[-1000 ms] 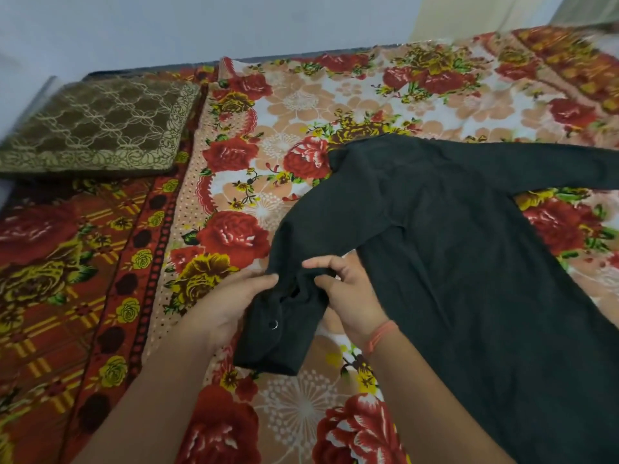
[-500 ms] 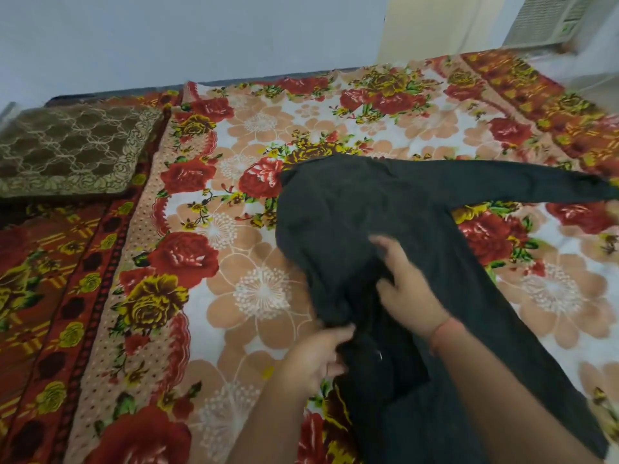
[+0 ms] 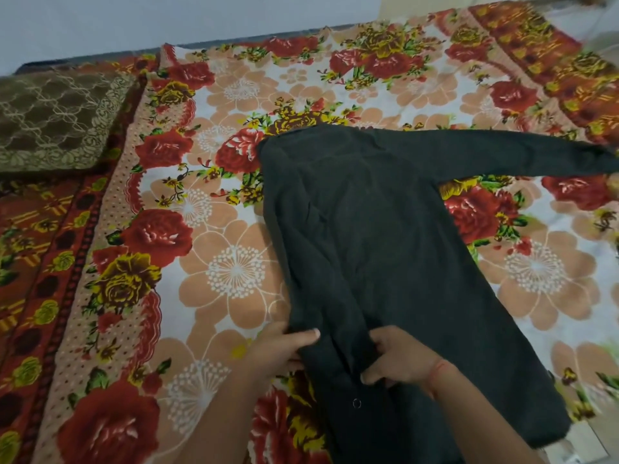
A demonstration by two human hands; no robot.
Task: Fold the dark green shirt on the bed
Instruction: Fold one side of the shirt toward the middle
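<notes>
The dark green shirt (image 3: 395, 249) lies flat on the floral bedspread (image 3: 227, 269), collar end far from me. Its left sleeve is folded inward and runs down along the body's left side, cuff near me with a small button showing. Its right sleeve (image 3: 522, 155) stretches straight out to the right edge of view. My left hand (image 3: 284, 346) grips the left edge of the folded sleeve from the side, thumb on top. My right hand (image 3: 398, 358) pinches the sleeve fabric a little to the right, with an orange band on its wrist.
A brown cushion with a cream lattice pattern (image 3: 57, 122) rests at the far left of the bed. A pale wall (image 3: 167, 18) runs behind the bed. The bed's near right corner (image 3: 589, 440) shows at the lower right.
The left sleeve was carried from out on the bedspread across onto the shirt's body and now lies along it. Both hands moved down toward the cuff end.
</notes>
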